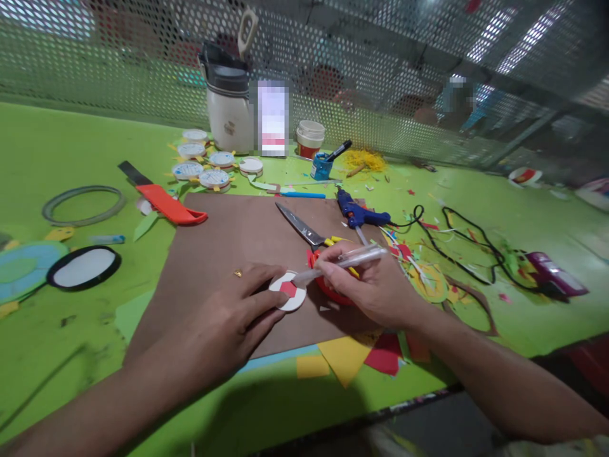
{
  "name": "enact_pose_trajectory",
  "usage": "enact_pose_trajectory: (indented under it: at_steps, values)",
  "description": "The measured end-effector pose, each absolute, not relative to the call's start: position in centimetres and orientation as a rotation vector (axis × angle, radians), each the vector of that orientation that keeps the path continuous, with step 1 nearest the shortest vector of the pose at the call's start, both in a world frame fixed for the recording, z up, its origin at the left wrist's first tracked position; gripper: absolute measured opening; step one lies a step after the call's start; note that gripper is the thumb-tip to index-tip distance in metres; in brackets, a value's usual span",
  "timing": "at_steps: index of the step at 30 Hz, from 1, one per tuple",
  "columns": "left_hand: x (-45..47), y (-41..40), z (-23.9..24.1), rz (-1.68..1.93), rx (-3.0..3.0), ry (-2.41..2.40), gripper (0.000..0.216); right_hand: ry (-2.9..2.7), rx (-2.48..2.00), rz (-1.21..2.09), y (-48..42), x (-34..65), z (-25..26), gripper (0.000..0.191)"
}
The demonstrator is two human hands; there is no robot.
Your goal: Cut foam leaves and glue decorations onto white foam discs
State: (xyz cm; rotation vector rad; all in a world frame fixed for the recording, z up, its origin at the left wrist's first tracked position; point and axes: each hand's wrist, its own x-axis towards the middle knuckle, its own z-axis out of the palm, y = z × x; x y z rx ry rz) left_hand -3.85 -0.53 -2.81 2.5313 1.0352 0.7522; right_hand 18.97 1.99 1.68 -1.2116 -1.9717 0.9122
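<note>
My left hand [238,308] grips the edge of a small white disc [295,303] over the brown board. A red paper shape with straight edges [288,289] lies in the middle of the disc. Between the fingers of my right hand [368,279] is a clear pen-like stick [352,257], slanted to the left. Its whitish tip meets the disc by the red shape; whether it is a pen or a glue tube, I cannot tell. Scissors [302,227] with red and yellow handles lie beyond my right hand, which partly hides them.
A brown board [228,254] covers part of the green table [28,165]. Behind it are a blue glue gun [359,211], a white jug [228,114], a blue jar [321,167] and several decorated discs [188,170]. An orange-handled cutter [166,202] lies left; paper scraps [347,358] lie in front.
</note>
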Motion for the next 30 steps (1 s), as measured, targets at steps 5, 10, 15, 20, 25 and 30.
enact_pose_trajectory:
  at_steps: [5, 10, 15, 20, 25, 30]
  values:
    - [-3.67, -0.24, -3.02, 0.76, 2.544, 1.02, 0.027, -1.971, -1.194, 0.942, 2.07, 19.07, 1.74, 0.011]
    - [-3.75, -0.32, -3.02, 0.762, 2.549, 1.026, 0.027, -1.984, -1.205, 0.928, 2.07, 19.05, 1.83, 0.012]
    - [-3.87, -0.48, -2.91, 0.791, 2.55, 1.01, 0.027, -1.978, -1.204, 0.933, 2.01, 19.09, 1.78, 0.011]
    - [-3.79, -0.43, -2.85, 0.759, 2.558, 1.026, 0.025, -1.967, -1.19, 0.957, 1.96, 19.22, 1.62, 0.012]
    - [-3.77, -0.39, -2.96, 0.767, 2.574, 1.022, 0.026, -1.929, -1.176, 0.964, 1.81, 19.36, 1.37, 0.011]
    - [-3.75, -0.44, -2.9, 0.766, 2.589, 1.03, 0.026, -1.837, -1.175, 0.974, 1.72, 19.39, 1.06, 0.012]
